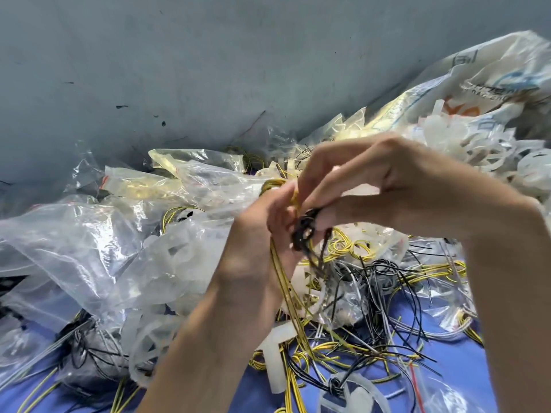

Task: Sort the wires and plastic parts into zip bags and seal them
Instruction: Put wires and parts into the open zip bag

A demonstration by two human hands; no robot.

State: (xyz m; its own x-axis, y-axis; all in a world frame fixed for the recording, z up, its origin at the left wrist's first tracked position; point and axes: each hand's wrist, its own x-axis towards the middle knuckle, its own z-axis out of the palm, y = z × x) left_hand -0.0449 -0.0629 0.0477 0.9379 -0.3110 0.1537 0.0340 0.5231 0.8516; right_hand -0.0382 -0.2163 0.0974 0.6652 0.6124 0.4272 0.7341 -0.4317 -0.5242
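My left hand (262,234) and my right hand (384,186) meet above the pile at the centre of the view. The left hand grips a bundle of yellow wires (287,290) that hangs down from it. Fingers of the right hand pinch a small coil of black wire (307,231) right beside the yellow bundle. Loose yellow, black and grey wires (378,281) lie tangled below on the blue surface (465,362). White plastic parts (277,350) lie among them. Clear zip bags (98,234) are heaped to the left.
A large printed white sack (489,81) full of white plastic rings sits at the upper right. A grey wall (208,61) closes off the back. A filled bag of grey wires (89,362) lies at the lower left.
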